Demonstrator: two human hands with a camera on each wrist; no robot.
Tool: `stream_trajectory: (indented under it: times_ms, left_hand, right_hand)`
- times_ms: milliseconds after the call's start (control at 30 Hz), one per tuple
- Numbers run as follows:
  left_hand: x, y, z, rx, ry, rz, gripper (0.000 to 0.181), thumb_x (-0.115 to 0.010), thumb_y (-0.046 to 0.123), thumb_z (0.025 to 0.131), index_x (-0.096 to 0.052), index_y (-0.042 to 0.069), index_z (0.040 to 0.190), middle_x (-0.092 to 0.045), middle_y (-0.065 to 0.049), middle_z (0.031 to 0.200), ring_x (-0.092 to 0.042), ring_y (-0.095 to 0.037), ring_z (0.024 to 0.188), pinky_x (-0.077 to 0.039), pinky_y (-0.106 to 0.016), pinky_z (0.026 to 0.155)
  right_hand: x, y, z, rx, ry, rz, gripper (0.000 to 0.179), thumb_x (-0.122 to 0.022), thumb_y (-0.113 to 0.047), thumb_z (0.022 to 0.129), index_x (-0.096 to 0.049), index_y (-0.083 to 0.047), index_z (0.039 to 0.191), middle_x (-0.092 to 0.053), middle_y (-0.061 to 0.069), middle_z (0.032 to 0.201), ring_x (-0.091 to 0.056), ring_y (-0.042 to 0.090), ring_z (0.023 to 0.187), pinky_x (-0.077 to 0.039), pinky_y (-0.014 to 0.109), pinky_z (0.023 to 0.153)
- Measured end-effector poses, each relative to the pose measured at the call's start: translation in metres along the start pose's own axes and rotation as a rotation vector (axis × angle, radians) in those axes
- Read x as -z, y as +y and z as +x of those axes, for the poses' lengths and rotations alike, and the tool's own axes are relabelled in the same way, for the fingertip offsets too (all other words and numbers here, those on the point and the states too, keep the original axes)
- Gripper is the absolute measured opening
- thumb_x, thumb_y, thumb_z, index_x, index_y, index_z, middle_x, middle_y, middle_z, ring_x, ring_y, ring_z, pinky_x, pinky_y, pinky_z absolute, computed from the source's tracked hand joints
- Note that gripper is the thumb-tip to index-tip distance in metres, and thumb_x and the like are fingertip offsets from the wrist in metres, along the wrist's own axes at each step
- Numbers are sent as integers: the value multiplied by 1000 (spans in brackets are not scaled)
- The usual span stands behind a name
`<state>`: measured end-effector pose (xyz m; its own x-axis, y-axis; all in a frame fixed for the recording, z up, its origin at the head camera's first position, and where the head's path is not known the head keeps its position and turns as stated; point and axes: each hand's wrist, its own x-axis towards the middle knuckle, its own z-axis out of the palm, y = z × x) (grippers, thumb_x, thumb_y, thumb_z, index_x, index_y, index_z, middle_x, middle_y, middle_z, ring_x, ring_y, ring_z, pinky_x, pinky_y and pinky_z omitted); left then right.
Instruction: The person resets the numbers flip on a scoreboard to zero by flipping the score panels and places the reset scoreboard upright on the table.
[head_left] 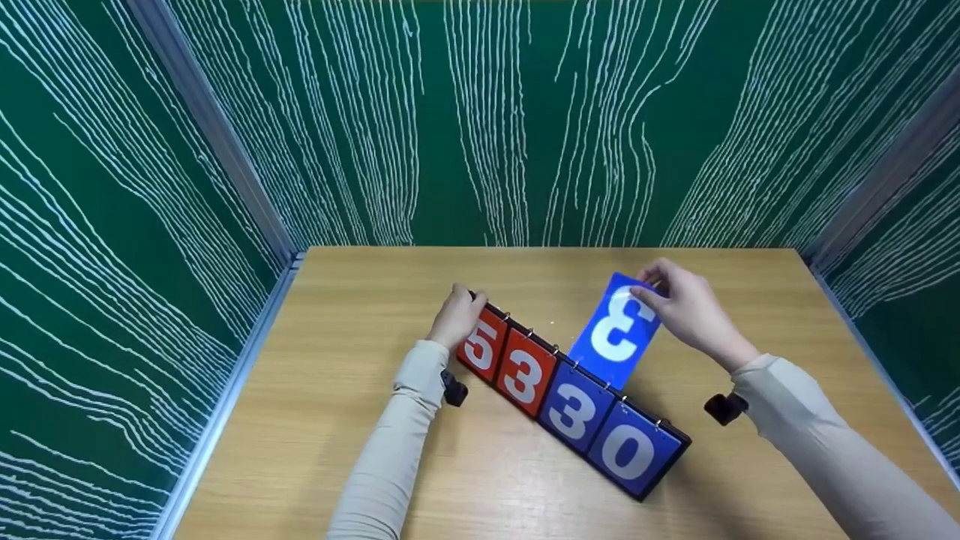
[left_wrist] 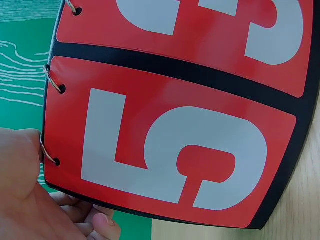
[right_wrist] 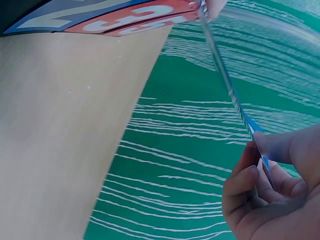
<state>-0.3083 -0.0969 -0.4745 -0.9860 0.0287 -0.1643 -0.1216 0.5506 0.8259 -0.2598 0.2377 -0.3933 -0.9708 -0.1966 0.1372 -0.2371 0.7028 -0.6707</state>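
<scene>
So the flip scoreboard (head_left: 551, 386) sits slantwise around the middle of the table (head_left: 337, 337), its "5" end nearer the back edge and the "0" end angled off toward the right front corner. Left hand (head_left: 456, 315) has its fingers curled round the top corner at the "5" end; right hand (head_left: 686, 307) pinches the free end of a raised blue card (head_left: 615, 330), thumb against fingers. Biggest worry imo: that far "0" end has no hand on it, so a hard pull on the card could swivel or tip the whole thing. Yanking sideways might also crease the card or rip its holes at the rings (head_left: 576, 365). Can't tell if it's one sheet or several in that pinch, so a double flip is possible. And if the pinch slips, the card probably just flops back down.
</scene>
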Motion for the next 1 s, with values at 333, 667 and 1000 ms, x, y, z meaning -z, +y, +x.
stream_trajectory:
  times_ms: [333,667,1000]
  left_hand:
    - [-1,-1,-1,23,-5,-18,69,-38,42,108,-21,-4,157,-49,-22,144,-51,-29,127,-39,-44,115]
    - [1,-2,3,-28,14,32,51,-38,37,107,-41,-7,132,-46,-8,96,-48,-22,89,-41,-36,89]
    - [0,-1,1,9,3,-14,63,-39,41,107,-31,-5,149,-53,-16,118,-51,-25,106,-43,-39,100]
  right_hand:
    - [-1,-26,-16,110,110,-23,23,-61,-25,103,-61,-7,118,-66,11,107,-63,26,92,-51,19,73]
    - [-6,-52,-32,214,167,-49,16,-64,-21,101,-65,-10,112,-66,6,101,-61,19,84,-51,16,70]
    - [-13,-67,-49,289,131,-69,15,-71,-14,96,-66,-13,109,-66,0,96,-59,11,80,-53,20,68]
